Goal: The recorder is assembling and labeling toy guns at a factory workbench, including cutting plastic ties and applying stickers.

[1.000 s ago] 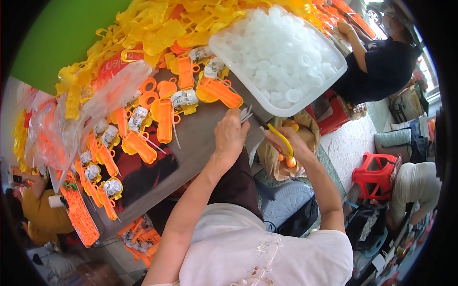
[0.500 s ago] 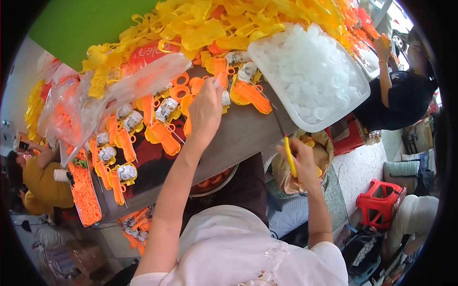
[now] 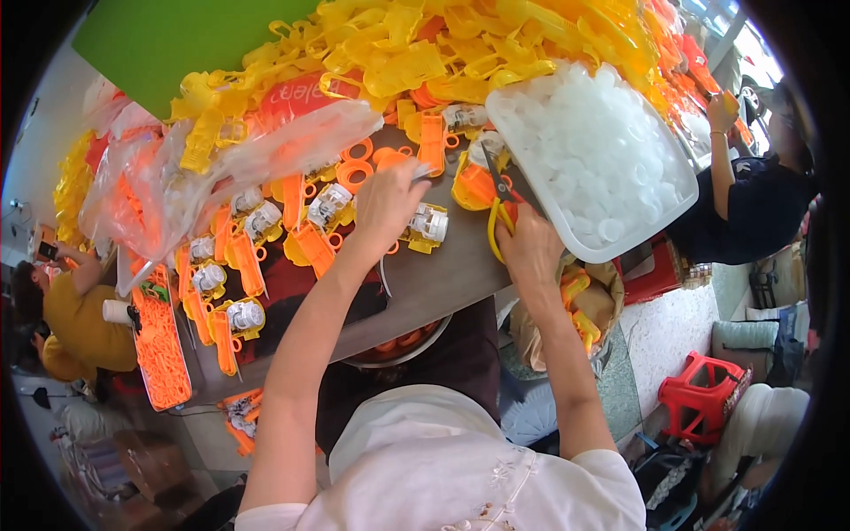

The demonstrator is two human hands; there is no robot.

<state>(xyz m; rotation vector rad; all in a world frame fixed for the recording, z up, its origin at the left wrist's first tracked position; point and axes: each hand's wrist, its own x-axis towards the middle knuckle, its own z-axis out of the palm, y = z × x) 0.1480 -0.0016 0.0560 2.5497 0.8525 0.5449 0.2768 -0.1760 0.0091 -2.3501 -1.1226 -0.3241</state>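
Left hand (image 3: 387, 208), fingers pinched around pale, thin plastic slivers (image 3: 421, 175). Right hand (image 3: 533, 245) grips yellow-handled metal scissors (image 3: 496, 207). Left of the left fingers, several orange-and-yellow plastic assemblies (image 3: 313, 249) look joined; below, one narrow pale strip (image 3: 384, 279) seems uncut.

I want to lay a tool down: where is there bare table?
Bare tabletop shows between the left forearm and the scissors, along the near edge. Some dark mat lies between that forearm and the leftmost orange assemblies. Yellow parts and the white tub crowd the far side.
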